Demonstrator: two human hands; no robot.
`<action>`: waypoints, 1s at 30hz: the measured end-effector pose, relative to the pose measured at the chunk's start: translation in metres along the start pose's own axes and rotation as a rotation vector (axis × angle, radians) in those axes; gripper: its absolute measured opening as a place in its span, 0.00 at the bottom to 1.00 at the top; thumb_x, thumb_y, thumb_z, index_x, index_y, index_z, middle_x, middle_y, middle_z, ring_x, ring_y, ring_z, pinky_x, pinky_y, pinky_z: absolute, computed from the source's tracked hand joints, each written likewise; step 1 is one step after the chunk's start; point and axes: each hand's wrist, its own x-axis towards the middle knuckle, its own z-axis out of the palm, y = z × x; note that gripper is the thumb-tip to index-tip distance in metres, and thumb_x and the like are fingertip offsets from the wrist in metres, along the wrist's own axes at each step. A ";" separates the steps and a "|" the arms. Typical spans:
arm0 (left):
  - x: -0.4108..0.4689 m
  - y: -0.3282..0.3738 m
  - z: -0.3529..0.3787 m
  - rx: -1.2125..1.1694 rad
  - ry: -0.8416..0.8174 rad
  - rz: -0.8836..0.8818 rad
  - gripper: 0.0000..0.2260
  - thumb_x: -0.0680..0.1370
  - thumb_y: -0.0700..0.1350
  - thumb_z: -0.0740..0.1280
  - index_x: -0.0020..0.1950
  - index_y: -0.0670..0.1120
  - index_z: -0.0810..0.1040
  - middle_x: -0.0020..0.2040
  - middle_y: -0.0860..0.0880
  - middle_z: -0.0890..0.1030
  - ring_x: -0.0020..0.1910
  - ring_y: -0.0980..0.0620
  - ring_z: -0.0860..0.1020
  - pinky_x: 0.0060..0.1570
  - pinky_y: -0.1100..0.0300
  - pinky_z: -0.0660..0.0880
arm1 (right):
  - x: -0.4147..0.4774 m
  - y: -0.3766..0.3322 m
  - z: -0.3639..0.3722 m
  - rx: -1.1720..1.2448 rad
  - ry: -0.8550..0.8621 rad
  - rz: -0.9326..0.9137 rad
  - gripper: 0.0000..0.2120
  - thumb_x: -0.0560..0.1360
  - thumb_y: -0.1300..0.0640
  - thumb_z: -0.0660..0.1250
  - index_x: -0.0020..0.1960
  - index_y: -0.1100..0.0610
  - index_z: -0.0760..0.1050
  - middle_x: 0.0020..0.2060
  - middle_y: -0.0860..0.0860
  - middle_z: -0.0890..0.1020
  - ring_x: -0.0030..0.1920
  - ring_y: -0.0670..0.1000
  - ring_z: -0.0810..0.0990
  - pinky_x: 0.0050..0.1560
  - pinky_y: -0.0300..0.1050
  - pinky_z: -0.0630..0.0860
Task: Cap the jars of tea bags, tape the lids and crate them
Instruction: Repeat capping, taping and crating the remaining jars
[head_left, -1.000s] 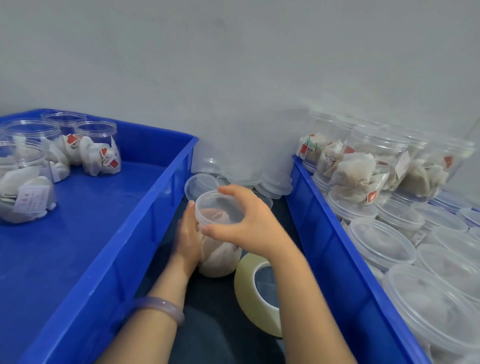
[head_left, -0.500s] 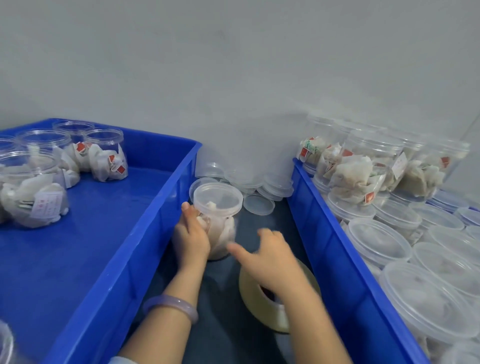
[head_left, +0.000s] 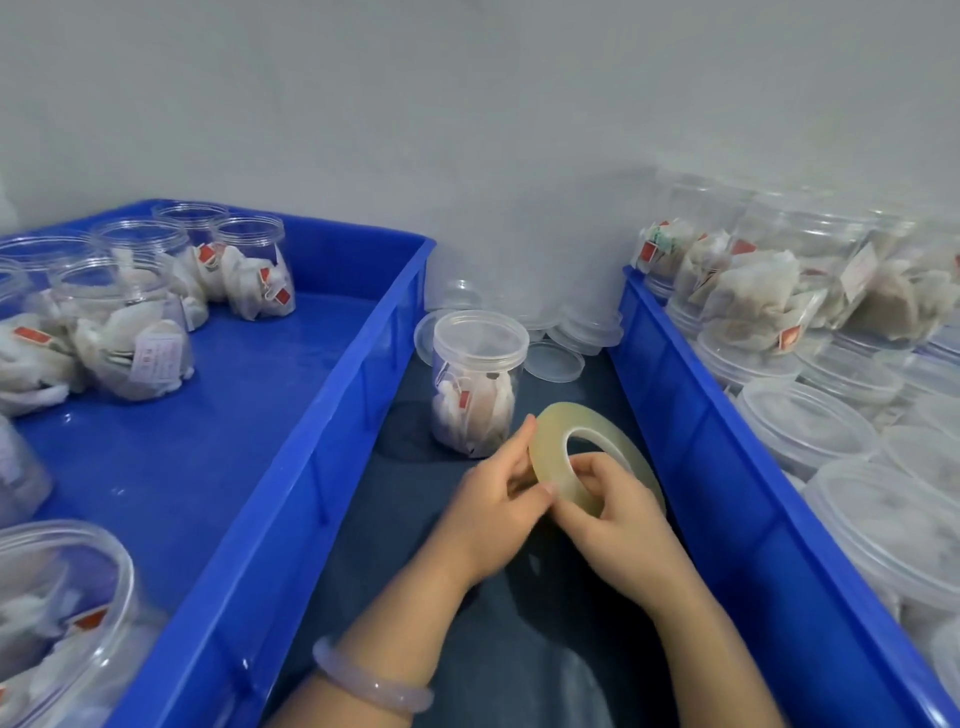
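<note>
Head view | left hand (head_left: 496, 501) fingers pinch tape roll (head_left: 549, 444) rim | right hand (head_left: 615, 519) fingers curl through its hole

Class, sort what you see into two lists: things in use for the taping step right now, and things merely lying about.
In use: tape roll, held by left hand and right hand; capped jar standing just behind it.

Lying about: loose lids by the wall; uncapped jars in the left crate; stacked jars in the right crate.
</note>
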 end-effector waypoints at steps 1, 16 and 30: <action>-0.001 -0.001 0.001 0.002 -0.025 0.042 0.30 0.76 0.34 0.65 0.72 0.53 0.58 0.59 0.56 0.78 0.59 0.64 0.76 0.56 0.71 0.71 | -0.001 -0.001 -0.002 0.058 0.017 0.000 0.10 0.71 0.52 0.69 0.51 0.44 0.73 0.45 0.39 0.82 0.47 0.37 0.79 0.45 0.34 0.75; -0.002 0.008 0.003 0.352 0.450 0.539 0.04 0.70 0.36 0.73 0.44 0.42 0.84 0.40 0.56 0.82 0.41 0.62 0.80 0.44 0.71 0.75 | 0.000 -0.004 0.005 0.181 0.121 -0.098 0.22 0.71 0.61 0.70 0.60 0.42 0.70 0.51 0.31 0.76 0.52 0.31 0.74 0.50 0.26 0.71; -0.002 0.010 -0.001 0.348 0.379 0.431 0.04 0.72 0.34 0.71 0.42 0.43 0.83 0.39 0.54 0.82 0.40 0.59 0.79 0.42 0.69 0.75 | 0.001 0.001 0.008 0.027 0.130 -0.128 0.28 0.74 0.52 0.68 0.71 0.54 0.67 0.62 0.41 0.75 0.61 0.39 0.73 0.59 0.30 0.68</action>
